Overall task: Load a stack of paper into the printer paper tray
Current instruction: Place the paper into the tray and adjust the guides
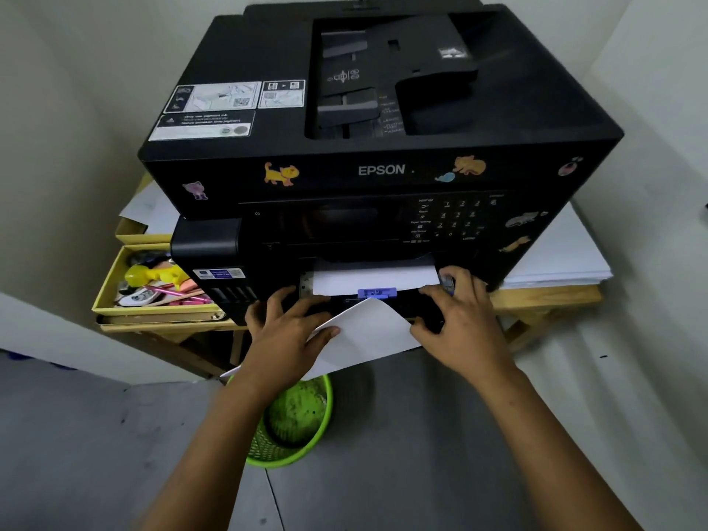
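Left hand [285,331] thumb pinned loose white paper sheet [367,335] on black pull-out paper tray [415,309]; right hand [456,312] gripped tray front. White paper stack [375,279] lay inside tray. Risk: my shutting tray could crease trapped sheet.

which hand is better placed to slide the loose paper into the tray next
Left, probably. The left hand holds the loose paper, thumb on top, its corner at the tray. The right hand grips the tray's front edge.
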